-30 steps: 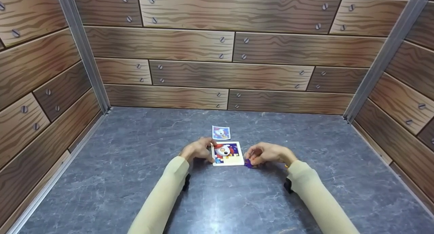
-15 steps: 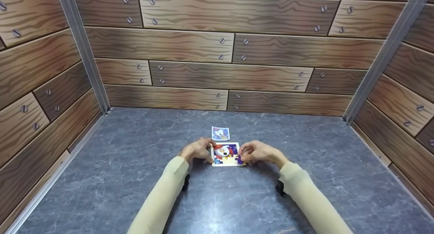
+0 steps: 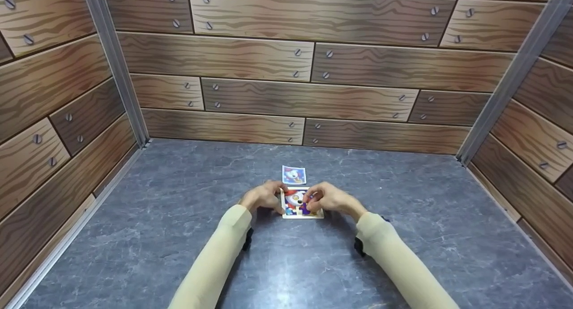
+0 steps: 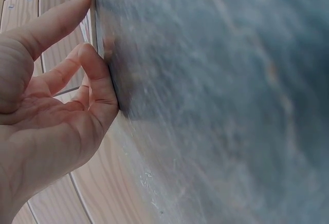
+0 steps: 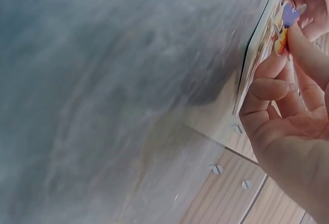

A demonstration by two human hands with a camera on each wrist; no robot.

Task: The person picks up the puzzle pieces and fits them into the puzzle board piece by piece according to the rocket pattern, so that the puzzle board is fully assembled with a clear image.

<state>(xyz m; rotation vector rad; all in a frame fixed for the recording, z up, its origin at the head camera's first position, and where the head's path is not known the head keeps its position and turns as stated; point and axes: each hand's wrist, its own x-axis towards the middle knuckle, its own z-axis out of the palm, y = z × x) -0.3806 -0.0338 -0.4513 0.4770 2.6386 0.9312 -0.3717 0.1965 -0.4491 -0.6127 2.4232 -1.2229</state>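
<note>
A small jigsaw puzzle board (image 3: 302, 216) with a pale rim lies flat on the table, a white and red cartoon figure showing in it. My left hand (image 3: 264, 197) holds the board's left edge, thumb towards the near corner and fingers at the far one. Over the board's lower right part, my right hand (image 3: 329, 197) pinches a purple puzzle piece (image 5: 290, 16) with yellow and orange on it between thumb and fingers. That hand hides the right side of the board. In the right wrist view the piece is tilted up from the board.
Just beyond the board lies a picture card (image 3: 293, 175) with a similar cartoon figure. A small dark blue thing (image 3: 386, 218) peeks out beside the right sleeve. Wood-patterned walls (image 3: 250, 130) enclose the grey marbled table (image 3: 201, 174) at the back and sides.
My right hand has carried the purple puzzle piece leftward, from the table beside the board to over its lower right part. My left hand has kept its place on the left edge.
</note>
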